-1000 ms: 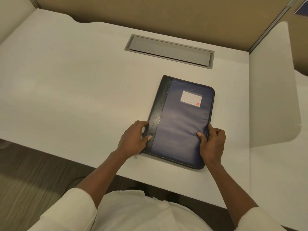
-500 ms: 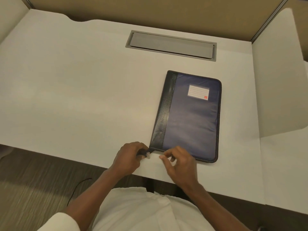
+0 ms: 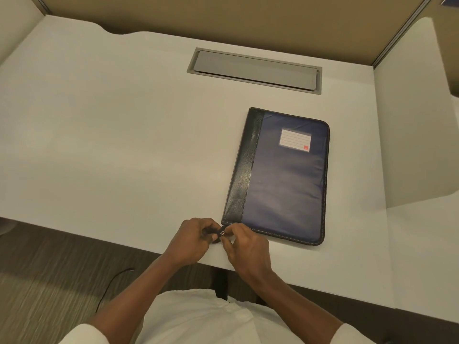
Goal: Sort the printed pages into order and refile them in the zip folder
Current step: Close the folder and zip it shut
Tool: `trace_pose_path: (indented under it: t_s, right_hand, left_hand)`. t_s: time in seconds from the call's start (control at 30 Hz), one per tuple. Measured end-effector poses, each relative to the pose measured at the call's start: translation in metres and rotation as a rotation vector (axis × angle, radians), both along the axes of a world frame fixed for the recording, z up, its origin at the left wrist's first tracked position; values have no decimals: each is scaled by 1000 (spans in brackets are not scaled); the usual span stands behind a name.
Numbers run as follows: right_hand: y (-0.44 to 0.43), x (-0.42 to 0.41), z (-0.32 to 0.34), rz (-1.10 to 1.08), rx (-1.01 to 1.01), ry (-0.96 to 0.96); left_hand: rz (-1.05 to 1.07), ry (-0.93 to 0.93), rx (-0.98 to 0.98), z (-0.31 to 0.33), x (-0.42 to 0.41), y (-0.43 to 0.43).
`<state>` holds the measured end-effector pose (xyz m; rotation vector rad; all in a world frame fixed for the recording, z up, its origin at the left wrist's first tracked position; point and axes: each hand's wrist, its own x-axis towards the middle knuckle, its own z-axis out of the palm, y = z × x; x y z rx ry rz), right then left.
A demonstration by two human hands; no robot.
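Observation:
A navy blue zip folder (image 3: 283,180) with a black spine strip and a white label lies shut and flat on the white desk (image 3: 124,145), right of centre. Both hands meet at its near left corner. My left hand (image 3: 192,240) pinches a small black zipper tab (image 3: 220,234) that sticks out from that corner. My right hand (image 3: 244,247) has its fingertips on the same tab from the right side. No printed pages are in view.
A grey cable hatch (image 3: 255,70) is set into the desk behind the folder. A white divider panel (image 3: 409,120) stands at the right. The desk's front edge runs just under my hands; a dark cable (image 3: 111,284) lies on the floor below.
My hands left the folder's two sides and came together at its near left corner. The right hand closed in on the zipper tab that the left hand holds.

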<state>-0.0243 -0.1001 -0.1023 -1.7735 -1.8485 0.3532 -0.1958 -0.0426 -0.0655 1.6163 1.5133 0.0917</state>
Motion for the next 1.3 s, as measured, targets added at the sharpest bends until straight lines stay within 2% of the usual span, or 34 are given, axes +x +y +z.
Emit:
trace_pose_path:
  t_s: [0.17,0.33,0.73,0.97,1.3]
  right_hand:
    - [-4,0,-2,5,-5,79]
    - [-8,0,-11,-44,-146,256]
    - [5,-3,2,-187,-111,-4]
    - [2,15,4,-274,-94,-4]
    - [-28,67,-9,-448,-187,34]
  left_hand:
    - [-9,57,42,1,3,-5]
    - [-1,128,148,4,4,-11]
    - [-71,270,457,7,7,-16]
    - [-48,279,464,5,9,-11]
    - [-76,328,431,5,10,-4]
